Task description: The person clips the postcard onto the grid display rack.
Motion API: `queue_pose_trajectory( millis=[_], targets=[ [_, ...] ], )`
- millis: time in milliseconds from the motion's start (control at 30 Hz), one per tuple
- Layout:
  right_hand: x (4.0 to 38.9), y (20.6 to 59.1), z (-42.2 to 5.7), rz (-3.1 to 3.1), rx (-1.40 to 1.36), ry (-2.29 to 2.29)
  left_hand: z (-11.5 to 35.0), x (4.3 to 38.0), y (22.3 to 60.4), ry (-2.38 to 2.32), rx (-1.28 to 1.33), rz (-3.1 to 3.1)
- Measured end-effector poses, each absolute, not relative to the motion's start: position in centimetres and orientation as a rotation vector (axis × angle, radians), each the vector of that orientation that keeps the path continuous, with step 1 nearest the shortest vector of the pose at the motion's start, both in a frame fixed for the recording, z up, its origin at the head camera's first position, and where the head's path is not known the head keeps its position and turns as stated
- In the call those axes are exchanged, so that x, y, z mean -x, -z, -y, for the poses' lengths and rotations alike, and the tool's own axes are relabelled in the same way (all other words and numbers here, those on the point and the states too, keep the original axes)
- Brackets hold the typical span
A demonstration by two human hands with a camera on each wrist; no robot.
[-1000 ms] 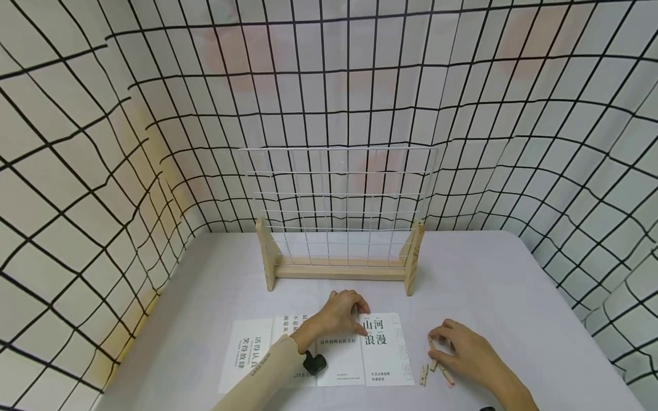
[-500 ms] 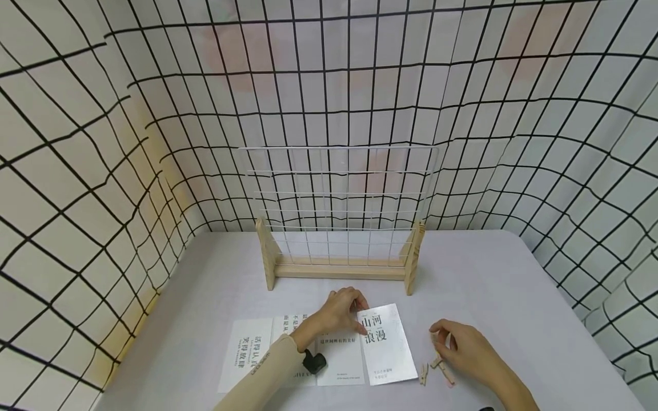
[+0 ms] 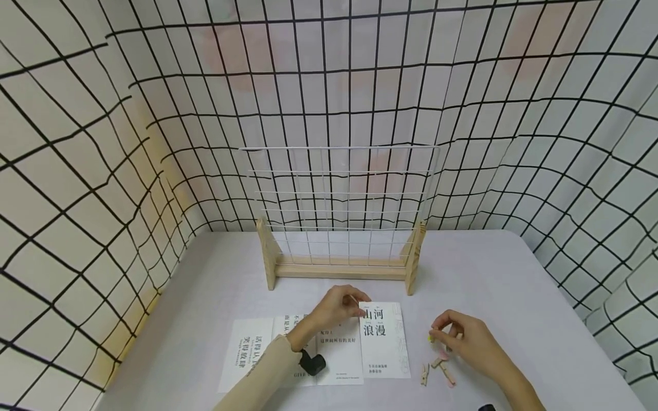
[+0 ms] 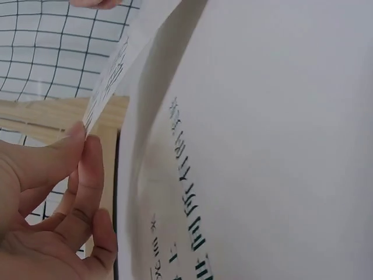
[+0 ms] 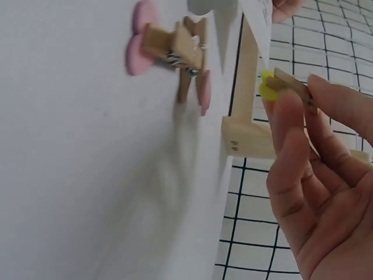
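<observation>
Card (image 3: pixel 382 348) pinched at edge by left hand (image 3: pixel 332 311); clip (image 5: pixel 293 86) pinched by right hand (image 3: pixel 469 339), loose clips (image 3: pixel 448 375) below. Light pressure advised, lest card be creased.

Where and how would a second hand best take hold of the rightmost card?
Probably the rightmost card is best pinched at its right edge, from the right: that thin edge is free, while the left hand pinches near its upper left corner.
</observation>
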State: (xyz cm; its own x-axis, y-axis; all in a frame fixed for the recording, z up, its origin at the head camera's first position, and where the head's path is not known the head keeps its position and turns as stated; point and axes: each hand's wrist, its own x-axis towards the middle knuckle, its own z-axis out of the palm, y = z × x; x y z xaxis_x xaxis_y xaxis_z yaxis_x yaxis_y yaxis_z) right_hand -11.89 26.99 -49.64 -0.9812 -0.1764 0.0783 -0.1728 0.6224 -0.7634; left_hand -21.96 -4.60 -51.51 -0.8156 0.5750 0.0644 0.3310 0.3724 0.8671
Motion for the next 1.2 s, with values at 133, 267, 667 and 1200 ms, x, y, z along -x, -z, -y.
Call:
queue_pose_trajectory(
  millis=[133, 267, 667, 1200],
  targets=[
    [12.3, 49.2, -27.0, -2.721, 0.290, 1.440, 4.9, 22.1, 51.4, -1.495, -0.768, -2.402],
    [12.8, 48.9, -26.9, -2.670, 0.248, 1.480, 5.6, 22.5, 50.8, -1.612, -0.749, -2.389],
    [13.6, 47.9, -26.3, -2.602, 0.330, 1.569, 8.4, 23.6, 47.4, -1.784, -0.701, -2.512],
    [15.3, 47.5, -24.2, -2.520, 0.487, 1.592, 14.7, 26.0, 39.6, -1.885, -0.730, -2.771]
  ],
)
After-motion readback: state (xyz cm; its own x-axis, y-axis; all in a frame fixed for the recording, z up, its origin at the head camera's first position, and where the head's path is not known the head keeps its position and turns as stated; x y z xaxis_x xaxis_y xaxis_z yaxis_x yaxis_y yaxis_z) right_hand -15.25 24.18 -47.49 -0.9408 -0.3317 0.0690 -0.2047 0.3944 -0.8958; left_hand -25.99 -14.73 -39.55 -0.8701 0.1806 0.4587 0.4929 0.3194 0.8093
